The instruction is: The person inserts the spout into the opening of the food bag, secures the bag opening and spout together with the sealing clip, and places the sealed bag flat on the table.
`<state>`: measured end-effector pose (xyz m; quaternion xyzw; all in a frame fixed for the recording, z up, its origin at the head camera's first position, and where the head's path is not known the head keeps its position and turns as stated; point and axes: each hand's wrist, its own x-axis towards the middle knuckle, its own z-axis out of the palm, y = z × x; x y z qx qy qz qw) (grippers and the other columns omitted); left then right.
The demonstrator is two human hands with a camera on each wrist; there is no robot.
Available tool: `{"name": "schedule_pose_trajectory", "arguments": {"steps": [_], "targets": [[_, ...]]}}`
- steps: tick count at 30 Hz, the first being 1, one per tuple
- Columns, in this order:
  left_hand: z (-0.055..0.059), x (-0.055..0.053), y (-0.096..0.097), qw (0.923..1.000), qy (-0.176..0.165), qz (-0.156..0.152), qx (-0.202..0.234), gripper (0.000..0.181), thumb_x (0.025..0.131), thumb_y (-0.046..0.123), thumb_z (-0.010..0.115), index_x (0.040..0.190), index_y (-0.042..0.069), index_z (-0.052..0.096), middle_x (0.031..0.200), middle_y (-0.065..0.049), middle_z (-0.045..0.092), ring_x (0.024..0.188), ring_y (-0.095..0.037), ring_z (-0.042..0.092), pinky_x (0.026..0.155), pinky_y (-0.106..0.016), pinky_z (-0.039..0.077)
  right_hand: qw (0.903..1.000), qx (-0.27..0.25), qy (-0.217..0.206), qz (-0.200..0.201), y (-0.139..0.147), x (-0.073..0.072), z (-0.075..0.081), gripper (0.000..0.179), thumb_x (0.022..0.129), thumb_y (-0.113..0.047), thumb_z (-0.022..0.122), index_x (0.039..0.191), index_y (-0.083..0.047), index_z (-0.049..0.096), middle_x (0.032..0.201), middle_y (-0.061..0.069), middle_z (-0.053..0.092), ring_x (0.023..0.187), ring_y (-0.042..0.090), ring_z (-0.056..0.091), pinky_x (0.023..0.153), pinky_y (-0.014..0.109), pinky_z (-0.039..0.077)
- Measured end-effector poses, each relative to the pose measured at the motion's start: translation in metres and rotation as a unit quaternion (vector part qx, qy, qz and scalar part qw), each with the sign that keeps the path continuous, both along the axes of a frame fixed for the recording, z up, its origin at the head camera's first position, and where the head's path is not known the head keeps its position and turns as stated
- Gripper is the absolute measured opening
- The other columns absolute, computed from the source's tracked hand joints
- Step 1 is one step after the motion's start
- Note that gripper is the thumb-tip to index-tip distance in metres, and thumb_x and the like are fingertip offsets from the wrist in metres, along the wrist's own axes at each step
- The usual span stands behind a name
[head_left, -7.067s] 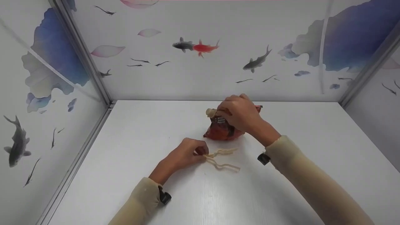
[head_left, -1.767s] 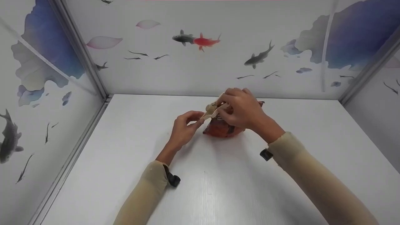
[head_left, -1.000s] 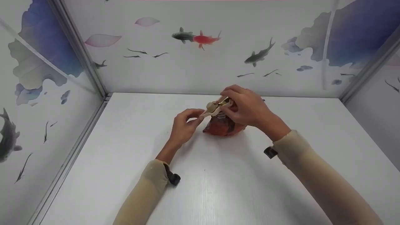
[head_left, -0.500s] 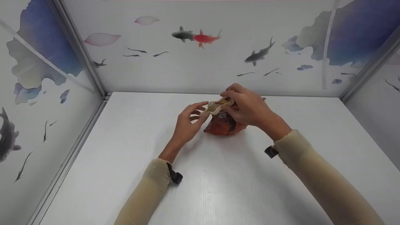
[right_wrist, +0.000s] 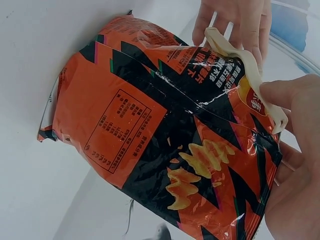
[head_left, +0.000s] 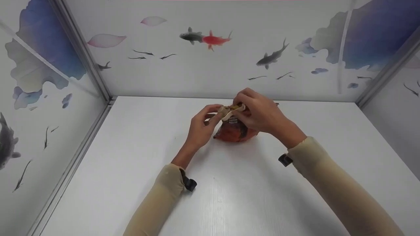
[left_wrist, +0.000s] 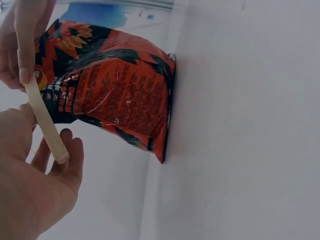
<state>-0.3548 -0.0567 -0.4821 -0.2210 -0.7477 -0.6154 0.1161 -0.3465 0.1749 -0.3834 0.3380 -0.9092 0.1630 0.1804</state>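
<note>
A red and black chip bag [head_left: 233, 133] stands on the white table, its top gathered up toward both hands. Across its mouth lies a cream bag clip [head_left: 228, 115] with wavy arms. In the left wrist view the clip [left_wrist: 46, 120] looks like a straight pale bar. My left hand [head_left: 201, 126] curls its thumb and fingers round the clip's left end, covering most of a round cream knob there. My right hand [head_left: 262, 113] pinches the clip's other end with the bag top; in the right wrist view its thumb presses the clip [right_wrist: 250, 75] against the bag [right_wrist: 135, 125].
The white tabletop [head_left: 229, 196] runs up to a back wall [head_left: 164, 78] printed with fish and petals, close behind the bag. Side panels with metal corner posts [head_left: 82, 52] stand left and right. A black wrist camera [head_left: 189, 184] sits on the left sleeve.
Seven seconds ago my left hand held the spread clip low over the table. The clip now straddles the bag top, and my left hand has just moved right, curling over its knob end.
</note>
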Motion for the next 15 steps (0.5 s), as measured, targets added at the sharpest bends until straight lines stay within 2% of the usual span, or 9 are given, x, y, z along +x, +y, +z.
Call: {"name": "schedule_pose_trajectory", "arguments": {"steps": [5, 9, 15], "targets": [[-0.0012, 0.0006, -0.0009, 0.9999, -0.002, -0.009, 0.012, 0.034, 0.111, 0.04, 0.063, 0.142, 0.027, 0.065, 0.137, 0.003, 0.071, 0.119, -0.013, 0.073, 0.097, -0.036, 0.063, 1.0, 0.006, -0.004, -0.004, -0.0005, -0.0003, 0.0001, 0.023, 0.102, -0.027, 0.076, 0.118, -0.014, 0.068, 0.126, 0.005, 0.065, 0.102, 0.022, 0.071, 0.087, 0.044, 0.065], [-0.001, 0.0013, -0.0007, 0.9999, 0.008, -0.008, 0.008, 0.034, 0.111, 0.035, 0.063, 0.144, 0.024, 0.064, 0.137, -0.001, 0.07, 0.117, -0.013, 0.074, 0.094, -0.036, 0.064, 1.0, 0.003, 0.006, 0.002, -0.0006, -0.0011, -0.0004, 0.024, 0.102, -0.027, 0.077, 0.121, -0.014, 0.068, 0.123, 0.005, 0.066, 0.103, 0.023, 0.072, 0.089, 0.045, 0.065], [-0.0001, 0.0006, 0.0003, 0.9999, 0.016, 0.0, 0.002, 0.033, 0.11, 0.036, 0.065, 0.141, 0.027, 0.066, 0.135, 0.001, 0.072, 0.115, -0.013, 0.075, 0.091, -0.033, 0.063, 1.0, -0.001, 0.008, -0.002, -0.0011, -0.001, -0.0015, 0.026, 0.102, -0.025, 0.078, 0.124, -0.014, 0.07, 0.121, 0.006, 0.067, 0.104, 0.026, 0.075, 0.088, 0.049, 0.066]]}}
